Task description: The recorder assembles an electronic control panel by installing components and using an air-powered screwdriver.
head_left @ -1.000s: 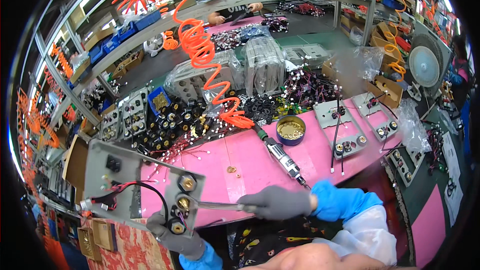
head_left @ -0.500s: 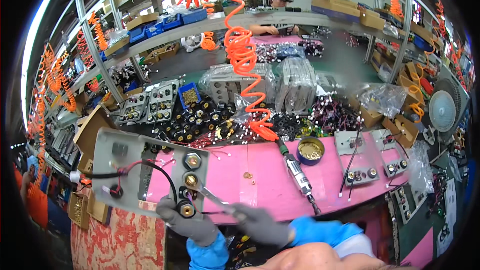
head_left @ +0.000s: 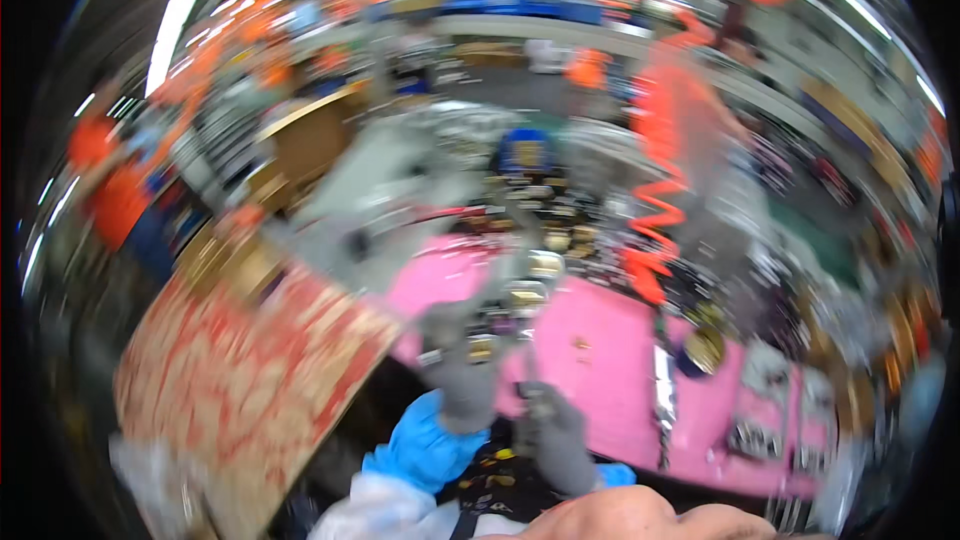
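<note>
Motion blurs the whole view. A large grey housing panel (head_left: 365, 185) lies tilted across the bench, with shiny round fittings (head_left: 528, 293) along its right strip. My left hand (head_left: 462, 380), in a grey glove and blue sleeve, is closed at the panel's near end, beside the closest brass-centred fitting (head_left: 481, 348). Just right of it, my right hand (head_left: 562, 445), also gloved, is closed around a metal wrench (head_left: 528, 365). The wrench points away from me toward the fittings; whether its jaw touches one is too smeared to tell.
Pink matting (head_left: 610, 340) covers the bench. On it lie a pneumatic screwdriver (head_left: 663, 380) on an orange coiled hose (head_left: 662, 120), a round tin (head_left: 703, 350) and smaller panels (head_left: 765, 390). A blue bin (head_left: 526, 152) stands behind. A red-streaked board (head_left: 250, 370) is at left; a person in orange (head_left: 118, 202) stands beyond.
The view has swung left, so the bench appears shifted right and more of the red-streaked board shows. Both hands stay near the panel's close end, the wrench still in the right.
</note>
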Tool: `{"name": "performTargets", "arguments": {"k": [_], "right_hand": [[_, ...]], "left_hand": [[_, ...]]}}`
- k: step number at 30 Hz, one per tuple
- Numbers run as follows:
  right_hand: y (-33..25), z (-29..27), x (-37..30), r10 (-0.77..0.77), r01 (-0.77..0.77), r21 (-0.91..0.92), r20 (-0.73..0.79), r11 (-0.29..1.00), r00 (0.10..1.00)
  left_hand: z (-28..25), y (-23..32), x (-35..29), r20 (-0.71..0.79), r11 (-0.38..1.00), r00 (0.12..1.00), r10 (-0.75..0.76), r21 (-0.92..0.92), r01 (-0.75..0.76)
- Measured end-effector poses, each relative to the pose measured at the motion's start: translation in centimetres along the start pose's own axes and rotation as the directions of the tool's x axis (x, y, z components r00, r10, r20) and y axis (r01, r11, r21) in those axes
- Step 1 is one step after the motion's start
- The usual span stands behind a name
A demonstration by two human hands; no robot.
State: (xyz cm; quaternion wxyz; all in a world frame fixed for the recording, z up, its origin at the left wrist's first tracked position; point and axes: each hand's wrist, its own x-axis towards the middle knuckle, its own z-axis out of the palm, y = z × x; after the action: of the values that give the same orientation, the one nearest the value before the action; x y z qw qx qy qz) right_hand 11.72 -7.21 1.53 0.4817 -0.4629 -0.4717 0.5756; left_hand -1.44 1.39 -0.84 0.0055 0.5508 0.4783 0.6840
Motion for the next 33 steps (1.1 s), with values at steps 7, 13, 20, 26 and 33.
{"name": "performTargets", "arguments": {"k": [7, 13, 20, 26, 33], "right_hand": [[2.3, -10.5, 1.4, -0.015, 0.052, -0.240, 0.152, 0.969, 0.988], [6.9, -3.5, 0.7, -0.268, 0.270, -0.025, -0.233, 0.963, 0.935], [-1.2, -8.1, 0.3, -0.080, 0.083, -0.320, 0.024, 0.944, 0.997], [0.6, -6.0, -1.2, -0.131, 0.103, -0.513, -0.019, 0.852, 0.991], [-1.7, -7.7, -0.7, 0.324, -0.272, -0.176, 0.487, 0.946, 0.811]], "left_hand": [[-1.6, 2.8, -0.2, 0.277, 0.243, 0.935, -0.219, -0.913, 0.328], [0.9, 3.0, -0.7, 0.132, 0.499, 0.920, -0.368, -0.807, 0.316], [-1.3, 1.5, -0.4, 0.425, 0.314, 0.819, -0.385, -0.774, 0.550], [-2.8, 1.7, 2.2, 0.254, 0.543, 0.779, -0.573, -0.595, 0.593], [-5.1, 1.0, 2.5, 0.158, 0.477, 0.786, -0.598, -0.718, 0.507]]}}
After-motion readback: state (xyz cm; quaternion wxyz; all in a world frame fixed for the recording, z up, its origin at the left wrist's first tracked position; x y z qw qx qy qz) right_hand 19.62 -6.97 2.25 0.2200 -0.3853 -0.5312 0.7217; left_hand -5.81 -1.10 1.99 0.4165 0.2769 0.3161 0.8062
